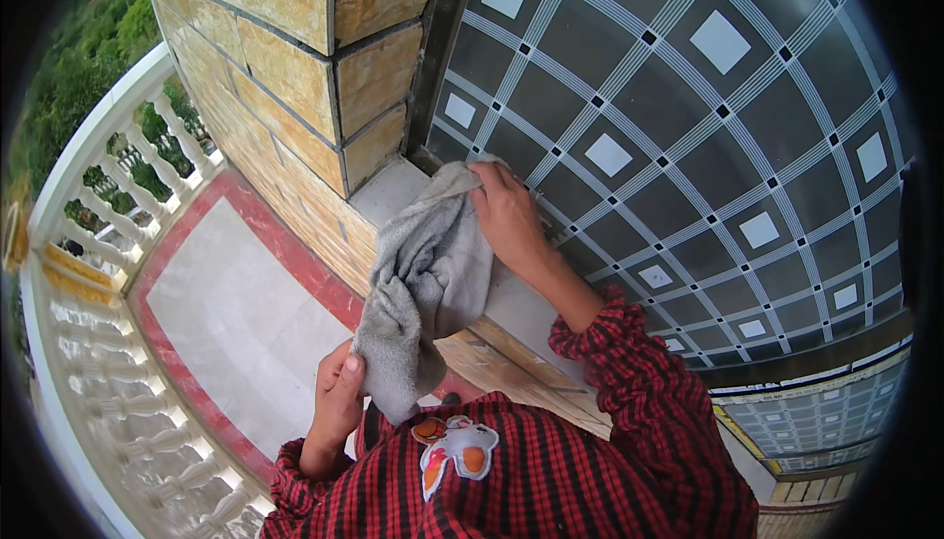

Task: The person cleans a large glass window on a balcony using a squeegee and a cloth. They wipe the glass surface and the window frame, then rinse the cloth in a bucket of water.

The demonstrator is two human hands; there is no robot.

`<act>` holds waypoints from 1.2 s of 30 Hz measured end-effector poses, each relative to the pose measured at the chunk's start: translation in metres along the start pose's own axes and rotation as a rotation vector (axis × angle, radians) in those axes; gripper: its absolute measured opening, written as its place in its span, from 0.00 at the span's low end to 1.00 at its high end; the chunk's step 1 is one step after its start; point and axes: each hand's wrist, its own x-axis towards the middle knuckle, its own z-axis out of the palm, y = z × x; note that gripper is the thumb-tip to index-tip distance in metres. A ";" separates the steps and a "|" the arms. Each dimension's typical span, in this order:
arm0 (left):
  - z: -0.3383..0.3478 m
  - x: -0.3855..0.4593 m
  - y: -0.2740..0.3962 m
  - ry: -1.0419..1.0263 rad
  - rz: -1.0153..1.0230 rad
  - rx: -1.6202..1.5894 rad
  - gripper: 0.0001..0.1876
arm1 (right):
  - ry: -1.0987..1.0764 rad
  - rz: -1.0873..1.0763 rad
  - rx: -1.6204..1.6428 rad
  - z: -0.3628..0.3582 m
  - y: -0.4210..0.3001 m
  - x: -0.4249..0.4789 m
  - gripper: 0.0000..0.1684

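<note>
A crumpled grey towel cloth (431, 266) stretches between my two hands in front of my red-and-black checked garment (560, 480). My right hand (509, 214) grips its upper end, close to the patterned window pane (649, 118). Down at the lower left, my left hand (339, 391) pinches the other end between thumb and fingers. The middle of the cloth hangs in twisted folds over the window ledge (391, 188) and hides part of it.
A brick-look tiled wall corner (339, 74) juts out left of the window's dark frame (435, 52). Below lies a balcony floor (243, 325) with a red border. A white balustrade (96, 177) curves along the left, with green trees (81, 67) beyond it.
</note>
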 end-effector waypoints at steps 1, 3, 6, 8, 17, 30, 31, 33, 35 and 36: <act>-0.002 0.000 0.003 0.009 0.008 0.004 0.30 | 0.023 0.006 0.212 0.014 -0.004 0.021 0.18; -0.007 0.004 0.009 0.015 0.019 0.014 0.30 | -0.216 0.296 0.356 0.071 0.009 0.046 0.27; -0.007 0.006 0.013 0.084 0.062 0.032 0.31 | -0.014 0.116 -0.022 0.113 0.002 0.043 0.25; -0.009 0.005 0.011 0.086 0.060 0.036 0.31 | -0.042 0.037 -0.013 0.109 0.003 0.036 0.24; -0.008 0.003 0.006 -0.047 -0.068 0.053 0.29 | -0.197 0.094 -0.208 0.021 0.008 -0.035 0.20; -0.015 0.017 0.020 -0.039 0.053 -0.117 0.33 | -0.089 -0.052 0.061 0.072 0.021 0.016 0.26; -0.018 0.016 0.022 -0.024 0.059 -0.168 0.34 | -0.084 -0.058 0.068 0.077 0.019 0.018 0.26; -0.020 0.014 0.018 0.006 0.058 -0.223 0.34 | -0.076 -0.061 0.082 0.080 0.015 0.013 0.28; -0.021 0.011 0.008 0.024 0.024 -0.163 0.34 | -0.160 0.024 0.084 0.052 0.009 -0.008 0.26; -0.019 0.013 0.005 0.025 0.017 -0.139 0.33 | -0.195 0.067 0.045 0.034 0.008 -0.024 0.26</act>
